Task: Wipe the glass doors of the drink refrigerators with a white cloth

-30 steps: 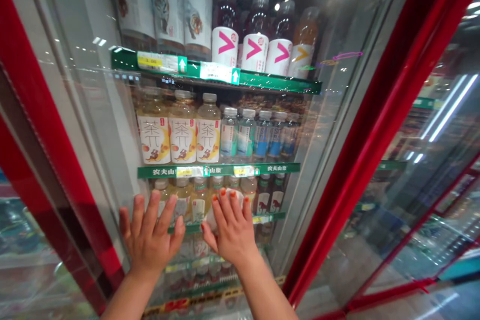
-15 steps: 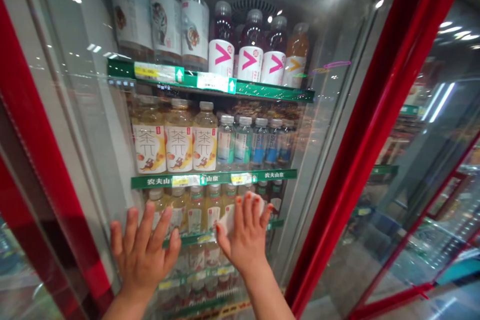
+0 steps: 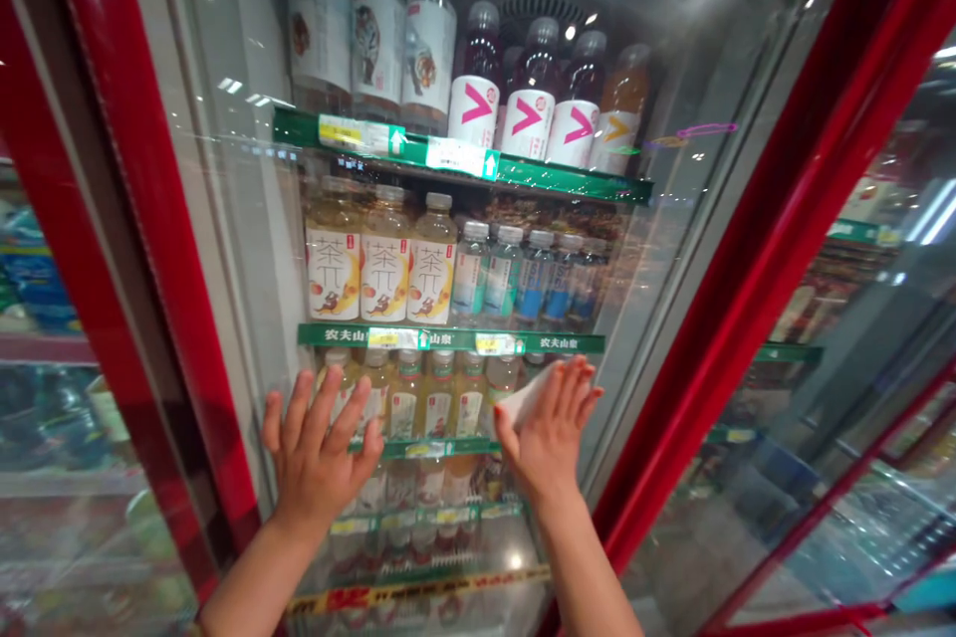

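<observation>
My left hand (image 3: pixel 318 458) lies open at the glass door (image 3: pixel 642 249) of a drinks fridge, fingers spread over the lower left bottles behind it. Opposite, my right hand (image 3: pixel 551 443) is stretched up at the glass, with painted orange-red nails. Under its palm and fingers is a white tissue (image 3: pixel 524 400), held against the pane. Most of the tissue is hidden by the hand; one edge shows beside the thumb. Behind the glass, bottles of tea (image 3: pixel 384 264) and small water bottles (image 3: pixel 538 279) stand on a green-edged shelf (image 3: pixel 497 342).
Red door frames (image 3: pixel 754 249) run down the right and left (image 3: pixel 149 179) of the pane. Higher up, bottles with pink marks (image 3: pixel 529 119) line a shelf (image 3: pixel 583 177). Ceiling lights reflect in the glass. Other shelves with goods (image 3: pixel 45 269) show at far left.
My right hand has slid to the right across the glass with the tissue, tilting rightward. The view has shifted, so the fridge and my left hand appear farther right.
</observation>
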{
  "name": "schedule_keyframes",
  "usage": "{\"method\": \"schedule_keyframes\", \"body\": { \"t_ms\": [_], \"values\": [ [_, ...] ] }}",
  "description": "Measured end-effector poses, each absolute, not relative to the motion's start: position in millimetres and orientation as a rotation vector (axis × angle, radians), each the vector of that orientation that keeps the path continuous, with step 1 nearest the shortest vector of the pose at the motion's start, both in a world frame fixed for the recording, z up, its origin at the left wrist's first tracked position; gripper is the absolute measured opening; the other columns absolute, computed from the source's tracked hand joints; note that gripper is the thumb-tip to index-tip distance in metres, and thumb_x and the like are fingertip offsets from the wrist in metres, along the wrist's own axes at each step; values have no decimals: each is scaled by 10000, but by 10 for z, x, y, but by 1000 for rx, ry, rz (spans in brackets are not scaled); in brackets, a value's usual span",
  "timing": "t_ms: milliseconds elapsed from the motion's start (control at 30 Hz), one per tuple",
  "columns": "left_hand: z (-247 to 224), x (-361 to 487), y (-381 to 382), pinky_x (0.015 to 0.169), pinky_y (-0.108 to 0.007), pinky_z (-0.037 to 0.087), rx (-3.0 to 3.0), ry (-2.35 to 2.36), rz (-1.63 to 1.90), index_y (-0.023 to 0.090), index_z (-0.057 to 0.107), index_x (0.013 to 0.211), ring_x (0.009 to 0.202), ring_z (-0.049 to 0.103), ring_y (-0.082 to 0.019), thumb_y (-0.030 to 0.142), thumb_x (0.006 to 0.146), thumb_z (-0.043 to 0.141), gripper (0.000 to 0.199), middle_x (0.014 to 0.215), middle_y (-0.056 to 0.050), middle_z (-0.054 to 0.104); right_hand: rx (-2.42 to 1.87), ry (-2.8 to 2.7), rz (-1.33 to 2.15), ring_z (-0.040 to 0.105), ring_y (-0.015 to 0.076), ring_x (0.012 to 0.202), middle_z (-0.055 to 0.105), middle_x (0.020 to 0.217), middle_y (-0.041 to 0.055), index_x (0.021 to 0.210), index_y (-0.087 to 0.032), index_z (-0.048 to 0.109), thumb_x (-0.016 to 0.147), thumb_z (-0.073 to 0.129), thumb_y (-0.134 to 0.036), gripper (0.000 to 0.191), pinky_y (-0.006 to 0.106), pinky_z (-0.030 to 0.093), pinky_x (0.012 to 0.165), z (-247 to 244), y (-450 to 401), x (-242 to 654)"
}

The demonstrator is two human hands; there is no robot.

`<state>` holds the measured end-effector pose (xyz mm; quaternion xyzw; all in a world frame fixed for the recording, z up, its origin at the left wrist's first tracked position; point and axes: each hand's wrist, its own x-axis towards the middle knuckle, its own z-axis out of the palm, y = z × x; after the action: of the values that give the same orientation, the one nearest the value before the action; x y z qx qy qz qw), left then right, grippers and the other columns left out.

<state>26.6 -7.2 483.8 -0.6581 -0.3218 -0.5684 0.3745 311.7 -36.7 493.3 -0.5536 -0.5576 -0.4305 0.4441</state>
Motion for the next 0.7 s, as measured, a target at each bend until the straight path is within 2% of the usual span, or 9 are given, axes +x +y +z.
{"method": "schedule_keyframes", "body": {
  "t_ms": [100, 167, 300, 400, 467, 533, 600, 633, 700],
  "values": [
    [5116, 351, -159, 1429, -464, 170, -1691, -801, -1518, 365, 413, 1700, 1679, 339, -221, 208, 943, 758, 846, 1792, 21, 382, -1478, -1120, -937, -77, 494, 1717, -116, 1839, 276, 1772, -85, -65, 1104, 414, -544, 942, 865, 105, 1293, 5181, -345, 3421],
    [5382, 477, -168, 1428, -499, 167, -1717, -751, -1529, 389, 404, 1702, 1679, 340, -239, 227, 962, 731, 826, 1794, 29, 378, -1453, -1122, -959, -38, 506, 1717, -78, 1846, 274, 1775, -105, -71, 1105, 413, -523, 927, 856, 98, 1299, 5442, -307, 3376],
    [5829, 796, -80, 1436, -573, 57, -1778, -714, -1460, 382, 320, 1737, 1737, 167, -270, 322, 1009, 693, 820, 1832, 24, 268, -1253, -1541, -1089, 33, 396, 1744, -21, 1880, 152, 1791, -206, -30, 1089, 389, -447, 852, 740, 145, 1366, 5438, -309, 3042],
    [5927, 934, -10, 1436, -572, -31, -1786, -753, -1373, 350, 281, 1750, 1748, 79, -247, 367, 1036, 669, 814, 1833, 16, 234, -1273, -1494, -1043, -26, 317, 1752, -66, 1882, 119, 1788, -197, -41, 1092, 361, -315, 812, 687, 148, 1388, 5146, -358, 3158],
    [5914, 953, 14, 1438, -567, -37, -1773, -747, -1357, 338, 282, 1750, 1748, 66, -236, 373, 1036, 671, 814, 1832, 18, 218, -1375, -1314, -987, -100, 343, 1744, -114, 1875, 134, 1784, -207, -71, 1112, 337, -300, 792, 777, 106, 1356, 5125, -372, 3376],
    [5891, 941, 21, 1440, -562, -31, -1758, -733, -1368, 328, 294, 1748, 1749, 66, -231, 370, 1028, 683, 819, 1828, 12, 224, -1436, -1177, -978, -178, 418, 1721, -219, 1853, 143, 1783, -238, -86, 1131, 332, -359, 784, 882, 76, 1291, 5300, -353, 3536],
    [5880, 924, 19, 1441, -558, -32, -1763, -731, -1371, 324, 301, 1747, 1748, 68, -230, 361, 1014, 704, 837, 1823, 1, 243, -1444, -1116, -1022, -206, 468, 1703, -291, 1833, 140, 1786, -247, -68, 1133, 348, -403, 789, 913, 89, 1266, 5524, -313, 3540],
    [5881, 919, 17, 1442, -556, -32, -1770, -730, -1369, 324, 305, 1746, 1748, 68, -230, 358, 1007, 715, 846, 1821, -5, 255, -1429, -1118, -1054, -172, 468, 1712, -273, 1840, 142, 1790, -246, -44, 1131, 365, -404, 791, 894, 116, 1281, 5587, -296, 3485],
    [5887, 917, 13, 1444, -552, -33, -1783, -733, -1370, 330, 308, 1745, 1748, 71, -229, 354, 997, 730, 860, 1817, -12, 277, -1365, -1194, -1113, -13, 422, 1739, -117, 1872, 160, 1795, -241, 10, 1123, 410, -366, 792, 797, 213, 1332, 5521, -292, 3322]
  ]
}}
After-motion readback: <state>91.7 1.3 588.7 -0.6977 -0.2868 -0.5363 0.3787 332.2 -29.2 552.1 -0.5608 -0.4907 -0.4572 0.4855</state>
